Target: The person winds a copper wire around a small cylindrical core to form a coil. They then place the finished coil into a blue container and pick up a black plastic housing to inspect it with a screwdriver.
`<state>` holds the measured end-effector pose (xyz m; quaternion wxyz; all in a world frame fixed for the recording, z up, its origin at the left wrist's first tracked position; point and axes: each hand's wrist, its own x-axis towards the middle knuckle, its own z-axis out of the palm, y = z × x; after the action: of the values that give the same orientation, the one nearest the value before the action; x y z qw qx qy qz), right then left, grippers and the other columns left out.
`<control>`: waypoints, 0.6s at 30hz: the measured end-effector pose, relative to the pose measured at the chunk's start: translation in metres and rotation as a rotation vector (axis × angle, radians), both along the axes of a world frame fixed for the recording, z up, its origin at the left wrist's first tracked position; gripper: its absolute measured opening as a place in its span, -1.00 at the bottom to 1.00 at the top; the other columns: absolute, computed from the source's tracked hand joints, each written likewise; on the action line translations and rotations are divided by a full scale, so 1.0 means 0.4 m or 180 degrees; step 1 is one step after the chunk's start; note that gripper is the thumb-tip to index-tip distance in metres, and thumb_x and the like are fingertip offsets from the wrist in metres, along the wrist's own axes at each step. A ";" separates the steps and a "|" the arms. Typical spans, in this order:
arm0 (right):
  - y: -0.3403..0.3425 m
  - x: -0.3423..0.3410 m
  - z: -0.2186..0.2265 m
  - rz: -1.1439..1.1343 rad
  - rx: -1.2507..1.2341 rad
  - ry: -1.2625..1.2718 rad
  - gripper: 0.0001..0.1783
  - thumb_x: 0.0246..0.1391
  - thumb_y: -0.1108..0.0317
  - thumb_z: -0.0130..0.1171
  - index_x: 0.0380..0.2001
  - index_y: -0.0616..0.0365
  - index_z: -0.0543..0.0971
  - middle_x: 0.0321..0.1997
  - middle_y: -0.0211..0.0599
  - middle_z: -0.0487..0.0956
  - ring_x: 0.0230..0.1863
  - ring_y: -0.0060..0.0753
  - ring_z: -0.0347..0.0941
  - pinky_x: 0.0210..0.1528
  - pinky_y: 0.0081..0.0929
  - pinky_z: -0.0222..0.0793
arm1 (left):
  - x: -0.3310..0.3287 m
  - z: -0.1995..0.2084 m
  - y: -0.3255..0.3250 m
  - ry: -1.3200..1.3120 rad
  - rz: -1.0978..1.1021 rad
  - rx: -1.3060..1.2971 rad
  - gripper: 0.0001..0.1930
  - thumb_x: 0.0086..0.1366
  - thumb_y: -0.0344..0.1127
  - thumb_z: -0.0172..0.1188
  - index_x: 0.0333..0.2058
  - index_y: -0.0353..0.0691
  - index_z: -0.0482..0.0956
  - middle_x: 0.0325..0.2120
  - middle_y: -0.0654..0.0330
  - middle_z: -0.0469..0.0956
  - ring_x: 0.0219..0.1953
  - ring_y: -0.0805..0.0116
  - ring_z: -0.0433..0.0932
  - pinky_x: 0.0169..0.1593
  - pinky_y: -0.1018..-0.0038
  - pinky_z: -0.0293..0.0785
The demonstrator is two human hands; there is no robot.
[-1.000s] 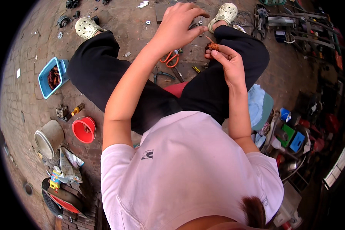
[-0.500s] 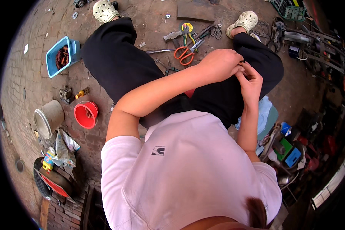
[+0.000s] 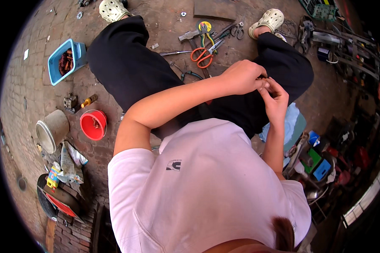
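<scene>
Both hands meet above my thigh, fingertips together. My left hand (image 3: 244, 77) reaches across from the left, its fingers bent and closed in a pinch. Facing it, my right hand (image 3: 276, 98) has thumb and fingers pinched close to the left fingertips. A small dark piece (image 3: 261, 77) shows between them, mostly covered by the fingers, so its kind is unclear. Just beyond the hands, on the ground, lie orange-handled scissors (image 3: 202, 58), pliers with green-and-yellow grips (image 3: 203, 39) and a hammer (image 3: 189, 35). Neither hand touches these tools.
To the left stand a blue basin (image 3: 78, 57) of reddish-brown pieces, a red bucket (image 3: 87, 125) with a few bits inside, and a pale bucket (image 3: 57, 126). Small black-handled scissors (image 3: 239, 31) lie near my right shoe (image 3: 271, 20). Metal parts (image 3: 325, 39) clutter the right side.
My two hands have come slightly nearer to my body, still joined at the fingertips. The dark piece between them shows a little more. The whole view has shifted slightly.
</scene>
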<state>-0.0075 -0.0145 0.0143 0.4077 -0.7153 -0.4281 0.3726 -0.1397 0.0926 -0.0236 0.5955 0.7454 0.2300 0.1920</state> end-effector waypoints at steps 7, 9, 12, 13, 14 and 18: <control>0.014 0.170 0.042 -0.0247 0.0523 0.2358 -0.75 0.15 0.46 0.11 -0.12 0.37 0.49 -0.23 -0.26 0.54 -0.19 -0.50 0.45 0.02 -0.52 0.33 | -0.076 0.044 0.178 -0.0315 -0.0676 0.0026 -0.69 0.28 -0.13 0.14 -0.30 -0.32 0.60 -0.54 0.19 0.56 -0.52 0.43 0.48 -0.37 0.48 0.39; 0.019 0.193 0.093 -0.0425 0.0875 0.3133 -0.77 0.16 0.46 0.08 -0.13 0.33 0.46 -0.24 -0.31 0.48 -0.19 -0.50 0.40 0.11 -0.40 0.24 | -0.118 0.047 0.240 -0.0493 -0.0432 -0.0102 -0.70 0.27 -0.11 0.14 -0.32 -0.26 0.62 -0.60 0.22 0.53 -0.55 0.44 0.42 -0.37 0.48 0.35; 0.009 0.230 0.172 -0.0903 0.1559 0.3941 -0.84 0.15 0.50 0.06 -0.18 0.26 0.47 -0.33 -0.37 0.51 -0.30 -0.54 0.42 0.17 -0.20 0.05 | -0.159 0.084 0.312 -0.0627 -0.0189 -0.0682 -0.75 0.33 -0.24 0.12 -0.34 -0.35 0.59 -0.53 0.36 0.54 -0.44 0.62 0.41 -0.33 0.60 0.37; 0.003 0.250 0.194 -0.1003 0.1744 0.3946 -0.84 0.14 0.51 0.07 -0.19 0.25 0.47 -0.34 -0.38 0.52 -0.31 -0.54 0.43 0.16 -0.19 0.05 | -0.169 0.075 0.339 -0.0585 -0.0283 -0.0611 -0.75 0.34 -0.22 0.10 -0.32 -0.33 0.59 -0.51 0.36 0.54 -0.42 0.63 0.41 -0.33 0.61 0.36; -0.006 0.273 0.213 -0.1108 0.1932 0.3952 -0.85 0.13 0.52 0.08 -0.20 0.25 0.47 -0.34 -0.38 0.52 -0.31 -0.53 0.44 0.15 -0.19 0.04 | -0.175 0.086 0.353 -0.0594 -0.0236 -0.0366 -0.74 0.34 -0.21 0.09 -0.35 -0.31 0.60 -0.53 0.36 0.53 -0.45 0.64 0.40 -0.35 0.63 0.34; -0.030 0.357 0.263 -0.1078 0.2481 0.3909 -0.83 0.11 0.52 0.10 -0.19 0.24 0.47 -0.26 -0.31 0.55 -0.21 -0.47 0.44 0.13 -0.17 0.04 | -0.236 0.138 0.427 0.0097 -0.0119 0.0010 -0.71 0.34 -0.14 0.09 -0.41 -0.22 0.62 -0.66 0.45 0.39 -0.56 0.69 0.27 -0.49 0.66 0.16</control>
<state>0.1353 -0.0264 0.1196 0.8493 -0.2383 -0.1084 0.4584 -0.2343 0.2634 0.0315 0.5942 0.7534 0.2248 0.1698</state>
